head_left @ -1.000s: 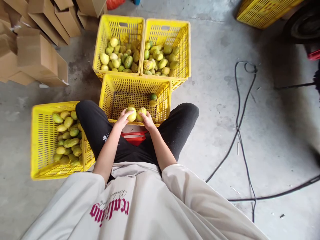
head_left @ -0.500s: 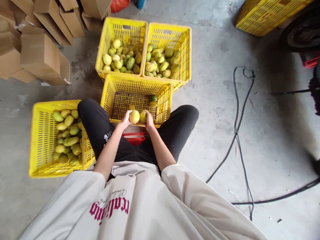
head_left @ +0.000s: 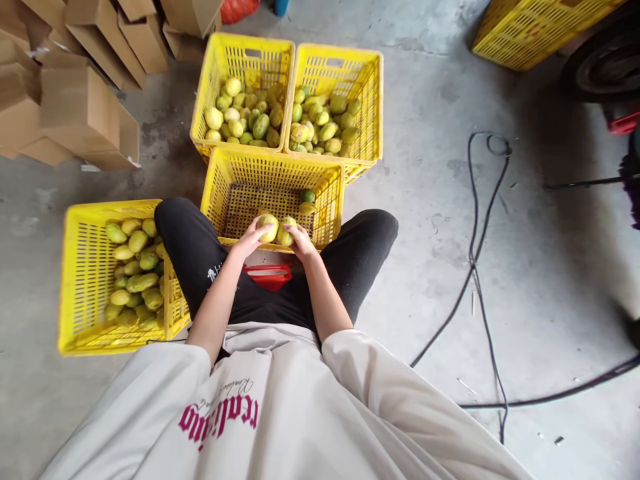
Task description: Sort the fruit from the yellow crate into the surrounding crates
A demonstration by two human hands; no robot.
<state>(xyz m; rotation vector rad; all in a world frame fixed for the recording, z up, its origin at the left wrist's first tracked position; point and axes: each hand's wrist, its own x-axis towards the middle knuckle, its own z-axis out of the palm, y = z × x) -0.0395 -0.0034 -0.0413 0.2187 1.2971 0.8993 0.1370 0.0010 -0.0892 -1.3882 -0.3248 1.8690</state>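
Note:
Between my knees, my left hand is closed around a yellow-green oval fruit. A second such fruit sits in the grip of my right hand. The two fruits are side by side, very close together, above the near edge of a yellow crate. Inside that crate, a dark green fruit and a yellowish fruit lie at the right end. My hands hide part of the crate's near side.
Two fruit-filled yellow crates stand beyond, and another is by my left knee. Cardboard boxes pile up at the upper left. A black cable loops over the floor at right. Something red shows between my legs.
Both fruits have been turned a little in my hands and brought slightly higher. My fingers now reach further over their tops. The crates and their contents look the same.

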